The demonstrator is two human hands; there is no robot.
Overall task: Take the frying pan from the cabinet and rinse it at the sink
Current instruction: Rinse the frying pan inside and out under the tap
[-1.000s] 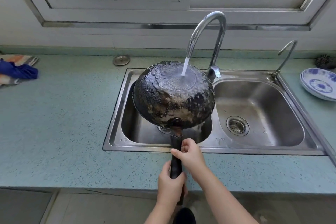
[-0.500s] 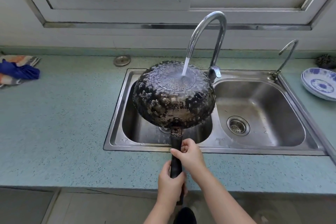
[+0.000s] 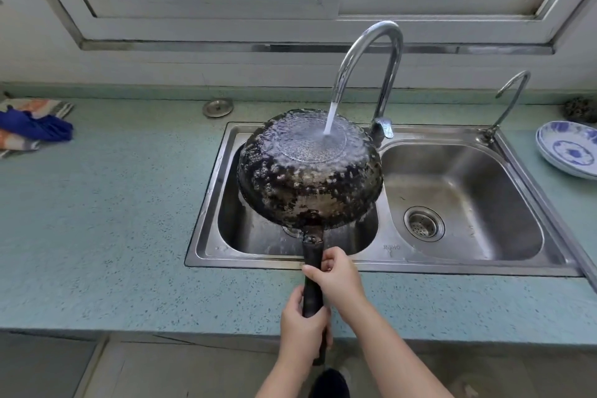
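The blackened frying pan (image 3: 310, 181) hangs upside down over the left basin of the steel sink (image 3: 465, 265), its scorched underside facing up. Water runs from the tall curved faucet (image 3: 371, 52) onto the far right part of that underside and spreads across it. Both hands grip the pan's long dark handle, which points toward me. My right hand (image 3: 336, 278) is wrapped around the handle nearer the pan. My left hand (image 3: 302, 329) is closed around the handle's near end, over the counter's front edge. The pan hides the left basin's drain.
The right basin has an open strainer drain (image 3: 424, 223). A thin second tap (image 3: 510, 100) rises at the sink's far right corner. Blue-patterned plates (image 3: 568, 149) sit on the right counter, folded cloths (image 3: 32, 126) on the left, a round metal cap (image 3: 218, 107) behind the sink.
The pan has stayed almost still under the running water, with the wet sheet spreading a little wider across its underside. Both hands keep the same grip.
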